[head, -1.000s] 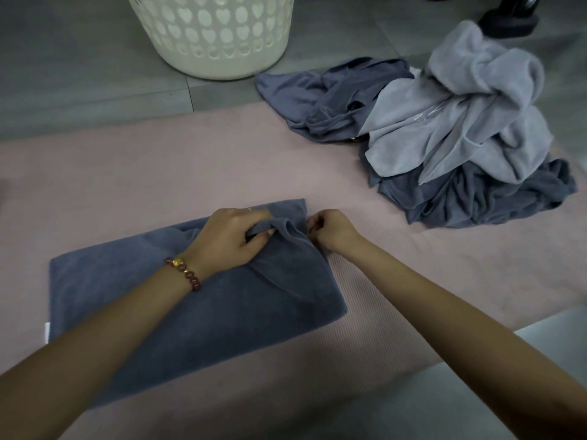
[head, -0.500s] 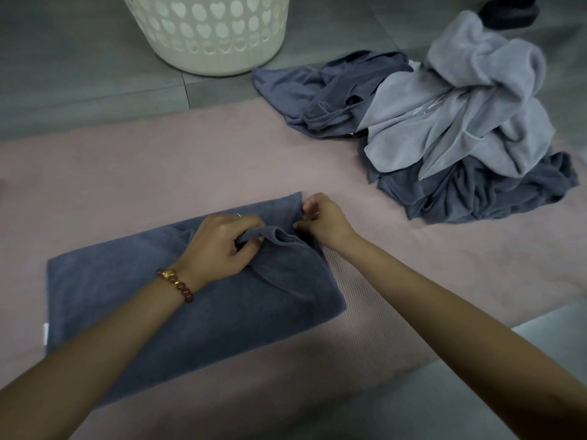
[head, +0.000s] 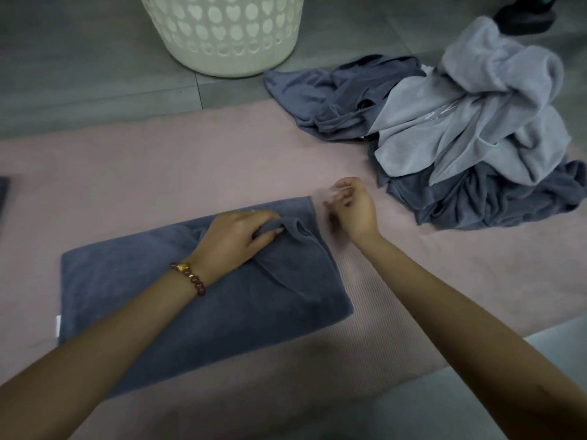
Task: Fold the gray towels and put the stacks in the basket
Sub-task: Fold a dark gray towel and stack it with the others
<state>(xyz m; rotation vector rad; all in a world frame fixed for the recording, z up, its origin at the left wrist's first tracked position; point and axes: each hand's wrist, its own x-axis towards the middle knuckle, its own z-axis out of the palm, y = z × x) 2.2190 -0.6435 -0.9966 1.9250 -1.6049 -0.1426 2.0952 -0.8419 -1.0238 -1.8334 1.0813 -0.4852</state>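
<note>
Gray tiled floor (head: 79, 74), with a pink mat (head: 158, 173) spread across its middle. On the mat, nearest the person, lies a dark gray towel (head: 222, 312), folded to a long rectangle and set slightly askew, its right end puckered into a raised fold. At the far right a loose pile of unfolded towels (head: 476, 138), dark gray below and pale gray on top, sits partly on the mat and partly on the tiles, well apart from the folded towel. Beyond the mat, on bare floor, stands a cream plastic laundry basket (head: 228, 33) pierced with heart-shaped holes; only its lower wall is in view, and the pile's dark edge lies just beside its base. A black object (head: 524, 20), cut off by the frame, is behind the pile.

Left hand (head: 235, 239): rests on the folded towel, its grip clamped on the raised fold between thumb and fingers. Right hand (head: 352, 211): above the mat just beside the towel's far right corner, clear of the cloth, motion-blurred, its grip loosely curled and holding nothing. A beaded bracelet (head: 189, 279), red with gold pieces, circles the left wrist. A small white label (head: 58, 325) shows at the towel's left edge.
</note>
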